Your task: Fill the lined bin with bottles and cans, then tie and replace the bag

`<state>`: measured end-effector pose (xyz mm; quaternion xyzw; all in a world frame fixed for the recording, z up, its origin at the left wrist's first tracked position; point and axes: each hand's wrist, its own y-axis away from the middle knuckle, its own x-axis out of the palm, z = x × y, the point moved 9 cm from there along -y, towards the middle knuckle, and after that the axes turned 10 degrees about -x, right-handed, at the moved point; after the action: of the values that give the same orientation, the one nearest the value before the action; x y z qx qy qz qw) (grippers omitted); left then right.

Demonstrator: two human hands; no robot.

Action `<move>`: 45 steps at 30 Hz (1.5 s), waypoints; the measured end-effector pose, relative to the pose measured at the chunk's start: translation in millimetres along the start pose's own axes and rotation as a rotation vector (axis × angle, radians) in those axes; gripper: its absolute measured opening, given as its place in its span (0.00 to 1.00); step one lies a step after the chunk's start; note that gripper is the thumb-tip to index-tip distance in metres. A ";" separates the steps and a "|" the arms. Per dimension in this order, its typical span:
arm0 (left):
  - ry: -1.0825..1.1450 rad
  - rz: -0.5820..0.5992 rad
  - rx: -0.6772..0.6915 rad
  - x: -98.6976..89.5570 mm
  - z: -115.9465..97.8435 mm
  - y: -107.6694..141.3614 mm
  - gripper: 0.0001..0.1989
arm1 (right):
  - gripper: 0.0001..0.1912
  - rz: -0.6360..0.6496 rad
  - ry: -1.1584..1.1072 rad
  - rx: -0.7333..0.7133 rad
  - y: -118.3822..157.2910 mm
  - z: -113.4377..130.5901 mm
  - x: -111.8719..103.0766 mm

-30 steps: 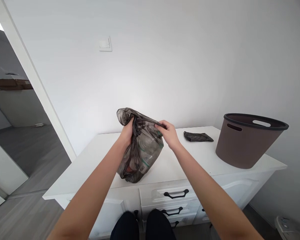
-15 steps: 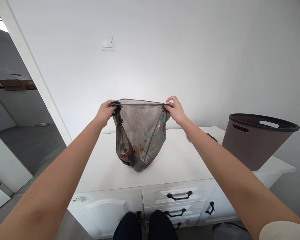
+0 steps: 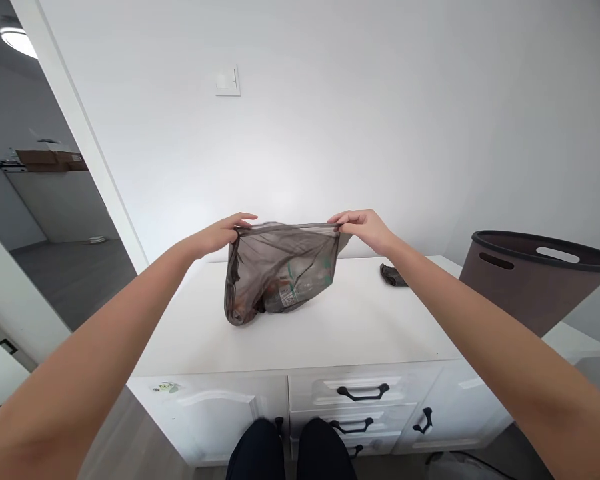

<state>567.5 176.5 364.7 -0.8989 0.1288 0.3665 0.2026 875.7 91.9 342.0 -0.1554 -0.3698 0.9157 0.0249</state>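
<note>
A see-through dark grey garbage bag (image 3: 280,260) is stretched sideways between my two hands over the white cabinet top. My left hand (image 3: 225,233) pinches its rim at the left corner, the upper fingers reaching along the edge. At the right corner, my right hand (image 3: 363,227) grips the rim between thumb and fingers. Through the film shows a clear plastic bottle (image 3: 305,287) with green marks, lying aslant at the bottom. Something reddish sits at the lower left, too veiled to name.
A brown oval trash can (image 3: 520,287) with a dark rim and handle slots stands on the right of the cabinet (image 3: 220,350). A dark bundle (image 3: 393,275) lies behind my right forearm. Black drawer handles (image 3: 363,392) project in front. A doorway opens on the left.
The bag has gone from hanging deep and full to a shallower, wider shape, its bottle now lying more sideways. Both hands have lowered slightly and the right has shifted rightward.
</note>
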 end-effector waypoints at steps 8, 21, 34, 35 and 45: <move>-0.231 0.014 0.275 92.0 -36.8 66.3 0.33 | 0.05 0.239 -0.039 0.020 16.5 -8.0 39.7; 0.003 0.479 0.275 146.6 -44.5 59.0 0.16 | 0.10 0.477 0.090 0.128 56.5 11.3 71.1; -0.327 0.234 -0.038 29.2 55.3 39.4 0.17 | 0.28 0.749 0.461 0.279 89.6 -22.8 51.1; -0.420 0.234 -0.024 22.2 60.7 36.0 0.18 | 0.27 0.767 0.485 0.284 90.3 -26.0 47.4; -0.554 -0.239 0.103 -52.1 63.9 29.6 0.16 | 0.28 0.723 0.659 0.195 79.5 -51.2 -8.6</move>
<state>481.1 183.9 352.3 -0.7620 -0.0194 0.5643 0.3171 904.9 67.2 255.1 -0.5517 -0.1773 0.7983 -0.1641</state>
